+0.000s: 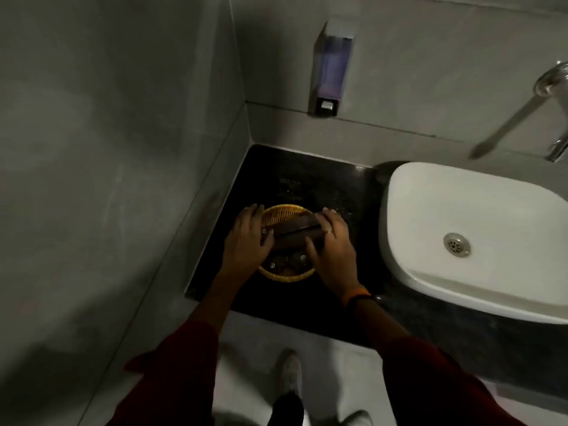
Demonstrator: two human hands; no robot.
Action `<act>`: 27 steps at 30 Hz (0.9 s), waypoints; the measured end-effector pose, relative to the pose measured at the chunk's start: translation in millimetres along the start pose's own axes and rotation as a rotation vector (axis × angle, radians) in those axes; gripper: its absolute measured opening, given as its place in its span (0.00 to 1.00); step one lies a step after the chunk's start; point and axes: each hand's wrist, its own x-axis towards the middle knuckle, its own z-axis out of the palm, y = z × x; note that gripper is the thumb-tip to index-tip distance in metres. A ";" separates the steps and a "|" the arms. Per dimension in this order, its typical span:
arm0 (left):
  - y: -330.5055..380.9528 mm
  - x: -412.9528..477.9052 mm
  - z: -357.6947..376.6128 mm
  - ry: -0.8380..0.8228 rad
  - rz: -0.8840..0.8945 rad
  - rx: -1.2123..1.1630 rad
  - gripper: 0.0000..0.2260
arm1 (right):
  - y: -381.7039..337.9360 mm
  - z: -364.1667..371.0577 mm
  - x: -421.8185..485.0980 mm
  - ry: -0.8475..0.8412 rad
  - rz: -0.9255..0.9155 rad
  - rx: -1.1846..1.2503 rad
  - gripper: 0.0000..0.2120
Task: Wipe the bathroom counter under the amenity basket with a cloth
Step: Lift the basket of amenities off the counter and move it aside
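Observation:
A round yellow wicker amenity basket [284, 214] sits on the black stone counter [307, 176] near its front edge. A dark brown box [295, 233] lies across the basket, with small dark bottles [287, 262] below it. My left hand [247, 241] grips the basket's left side, thumb against the box. My right hand [333, 247] grips the right side, fingers over the box's end. No cloth is in view.
A white basin [467, 210] stands to the right on the counter, with a chrome tap [522, 109] above it. A soap dispenser [333, 69] hangs on the back wall. Grey tiled walls close the left and back. My shoes [289, 370] show on the floor below.

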 end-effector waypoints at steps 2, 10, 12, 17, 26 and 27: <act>-9.2 8.9 6.6 -0.091 -0.139 -0.084 0.28 | 7.6 13.1 -3.7 -0.033 0.205 0.145 0.29; -18.8 24.0 14.7 -0.096 -0.322 -0.260 0.07 | 13.0 31.7 4.3 -0.046 0.586 0.413 0.19; -10.5 25.5 5.7 -0.089 -0.328 -0.288 0.08 | 10.8 24.1 9.3 -0.016 0.575 0.431 0.20; 30.1 40.7 -31.4 0.010 -0.307 -0.273 0.02 | 9.5 -31.7 31.7 0.079 0.450 0.443 0.12; 182.0 49.8 -53.1 0.143 -0.050 -0.279 0.10 | 79.0 -184.3 16.9 0.264 0.422 0.320 0.13; 204.1 47.5 -45.1 0.133 -0.032 -0.289 0.10 | 95.8 -201.6 7.0 0.275 0.428 0.297 0.13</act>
